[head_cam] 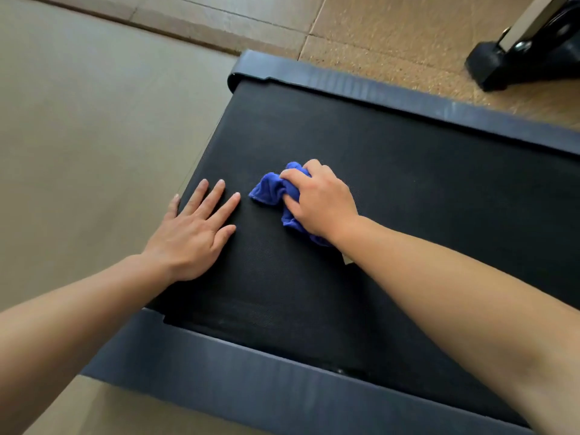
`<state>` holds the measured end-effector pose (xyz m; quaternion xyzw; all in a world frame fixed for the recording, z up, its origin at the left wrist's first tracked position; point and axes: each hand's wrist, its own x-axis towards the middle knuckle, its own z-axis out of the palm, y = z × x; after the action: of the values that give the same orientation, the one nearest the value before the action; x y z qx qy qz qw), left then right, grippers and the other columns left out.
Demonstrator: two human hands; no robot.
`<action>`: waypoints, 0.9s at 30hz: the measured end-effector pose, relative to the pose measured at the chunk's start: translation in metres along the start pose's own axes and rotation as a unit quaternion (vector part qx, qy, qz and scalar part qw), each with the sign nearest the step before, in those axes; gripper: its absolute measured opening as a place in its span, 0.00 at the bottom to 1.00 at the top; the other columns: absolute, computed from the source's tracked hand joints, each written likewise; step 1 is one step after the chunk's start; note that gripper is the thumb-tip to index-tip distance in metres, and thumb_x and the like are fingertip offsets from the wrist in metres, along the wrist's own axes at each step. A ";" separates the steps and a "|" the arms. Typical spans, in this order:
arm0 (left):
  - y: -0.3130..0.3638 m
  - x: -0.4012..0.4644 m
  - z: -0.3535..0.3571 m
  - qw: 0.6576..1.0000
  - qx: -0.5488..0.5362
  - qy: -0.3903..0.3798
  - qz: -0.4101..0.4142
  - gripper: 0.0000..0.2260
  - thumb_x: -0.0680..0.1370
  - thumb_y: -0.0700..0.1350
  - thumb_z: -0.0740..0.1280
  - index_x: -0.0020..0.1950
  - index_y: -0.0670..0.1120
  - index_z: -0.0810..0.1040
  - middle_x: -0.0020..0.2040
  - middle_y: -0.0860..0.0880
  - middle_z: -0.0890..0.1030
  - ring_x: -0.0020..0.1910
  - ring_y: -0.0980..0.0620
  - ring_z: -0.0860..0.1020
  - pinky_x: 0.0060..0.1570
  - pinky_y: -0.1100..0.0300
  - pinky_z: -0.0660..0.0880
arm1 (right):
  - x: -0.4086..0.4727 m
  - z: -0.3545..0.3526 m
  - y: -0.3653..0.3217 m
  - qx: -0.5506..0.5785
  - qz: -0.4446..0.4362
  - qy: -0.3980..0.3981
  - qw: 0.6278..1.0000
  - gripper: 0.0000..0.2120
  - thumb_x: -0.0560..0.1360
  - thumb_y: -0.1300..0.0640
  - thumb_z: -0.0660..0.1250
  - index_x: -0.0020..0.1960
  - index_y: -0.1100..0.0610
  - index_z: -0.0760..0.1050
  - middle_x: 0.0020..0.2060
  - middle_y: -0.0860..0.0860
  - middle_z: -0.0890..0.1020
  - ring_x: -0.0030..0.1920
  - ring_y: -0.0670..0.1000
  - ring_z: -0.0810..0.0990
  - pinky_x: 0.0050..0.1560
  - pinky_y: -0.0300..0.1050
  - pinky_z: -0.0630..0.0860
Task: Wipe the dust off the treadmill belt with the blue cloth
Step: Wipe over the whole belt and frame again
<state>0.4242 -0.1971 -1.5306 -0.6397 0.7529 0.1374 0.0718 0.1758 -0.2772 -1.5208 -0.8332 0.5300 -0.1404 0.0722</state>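
The black treadmill belt (361, 146) fills the middle of the head view, running diagonally between two grey side rails. My right hand (320, 202) is shut on a crumpled blue cloth (270, 189) and presses it onto the belt near its end. The cloth sticks out to the left of my fingers and below my palm. My left hand (194, 230) lies flat on the belt beside it, palm down, fingers spread, with the thumb at the belt's end edge. A hand's width of bare belt separates the two hands.
A grey side rail (251, 381) runs along the near edge and another (392, 92) along the far edge. Tan tiled floor (94, 120) surrounds the treadmill. The black foot of another machine (502, 64) stands on the floor at the upper right.
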 end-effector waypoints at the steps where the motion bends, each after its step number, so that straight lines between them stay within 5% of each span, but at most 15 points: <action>1: 0.000 -0.004 0.003 1.000 0.001 -0.004 -0.005 0.29 0.77 0.65 0.32 0.79 0.66 0.36 0.80 0.59 0.32 0.79 0.55 0.30 0.79 0.43 0.40 | -0.002 0.000 0.003 0.015 0.006 -0.012 1.000 0.16 0.77 0.45 0.66 0.63 0.46 0.78 0.53 0.53 0.75 0.50 0.57 0.76 0.46 0.54 0.79; 11: 0.001 0.010 -0.003 0.999 0.050 0.006 0.012 0.31 0.77 0.65 0.31 0.80 0.59 0.33 0.80 0.53 0.33 0.80 0.53 0.32 0.79 0.44 0.39 | -0.101 -0.018 0.021 0.059 -0.240 -0.067 0.967 0.18 0.71 0.46 0.70 0.59 0.50 0.81 0.48 0.55 0.78 0.39 0.56 0.74 0.39 0.51 0.75; 15: 0.023 0.018 -0.017 0.998 0.070 -0.004 0.004 0.34 0.81 0.64 0.39 0.83 0.48 0.44 0.83 0.42 0.44 0.83 0.44 0.43 0.80 0.45 0.46 | -0.075 -0.015 0.026 0.023 -0.276 -0.053 0.959 0.18 0.73 0.46 0.66 0.60 0.51 0.80 0.47 0.56 0.78 0.37 0.57 0.73 0.36 0.49 0.73; 18: 0.036 0.031 -0.041 0.990 0.135 -0.025 0.043 0.31 0.83 0.59 0.49 0.82 0.44 0.57 0.81 0.39 0.61 0.79 0.39 0.60 0.77 0.47 0.60 | -0.054 -0.013 0.028 -0.004 -0.199 -0.046 0.979 0.19 0.73 0.44 0.62 0.59 0.50 0.80 0.45 0.54 0.77 0.37 0.57 0.74 0.34 0.49 0.74; 21: 0.048 0.064 -0.085 0.987 0.134 -0.058 0.062 0.18 0.82 0.56 0.53 0.65 0.51 0.75 0.63 0.48 0.79 0.62 0.44 0.77 0.57 0.50 0.75 | -0.030 -0.028 0.029 -0.042 -0.043 -0.071 0.996 0.21 0.75 0.41 0.58 0.64 0.46 0.76 0.50 0.53 0.76 0.44 0.57 0.76 0.38 0.51 0.77; 23: 0.058 0.081 -0.110 0.986 0.143 -0.078 0.042 0.15 0.82 0.56 0.54 0.60 0.51 0.76 0.56 0.48 0.81 0.56 0.43 0.79 0.49 0.52 0.75 | -0.020 -0.045 0.036 -0.049 0.051 -0.157 0.985 0.21 0.78 0.42 0.59 0.70 0.43 0.69 0.55 0.51 0.73 0.52 0.56 0.74 0.44 0.49 0.72; 27: 0.087 0.084 -0.134 0.972 0.181 -0.147 0.037 0.16 0.83 0.57 0.55 0.63 0.51 0.75 0.58 0.49 0.79 0.59 0.44 0.78 0.54 0.51 0.76 | -0.015 -0.082 0.057 -0.064 0.152 -0.283 0.945 0.19 0.80 0.45 0.61 0.70 0.43 0.66 0.53 0.51 0.68 0.51 0.56 0.72 0.45 0.51 0.68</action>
<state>0.3334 -0.3036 -1.4168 -0.5603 0.7695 0.0938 0.2918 0.0947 -0.2855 -1.4606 -0.7513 0.6155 0.1479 0.1866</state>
